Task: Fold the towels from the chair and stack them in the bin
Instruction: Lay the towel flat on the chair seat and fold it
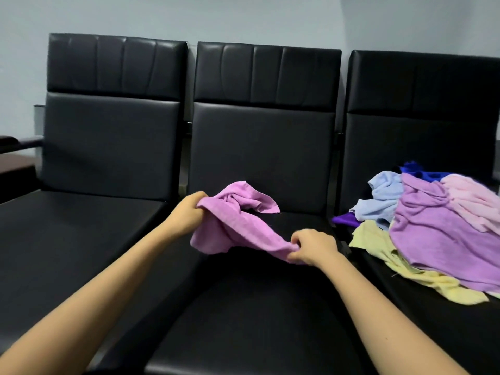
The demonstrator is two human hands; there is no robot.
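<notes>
A crumpled pink-purple towel [235, 226] hangs between both my hands over the middle black chair seat [257, 307]. My left hand [186, 212] grips its upper left edge. My right hand [311, 247] pinches its lower right corner. On the right chair lies a loose pile of towels [433, 228]: a large purple one on top, with light blue, pale pink, yellow, dark blue and violet ones around it. No bin is in view.
Three black padded chairs stand side by side against a pale wall. The left chair seat [67, 239] holds nothing. A dark armrest or low table edge [16, 147] shows at the far left.
</notes>
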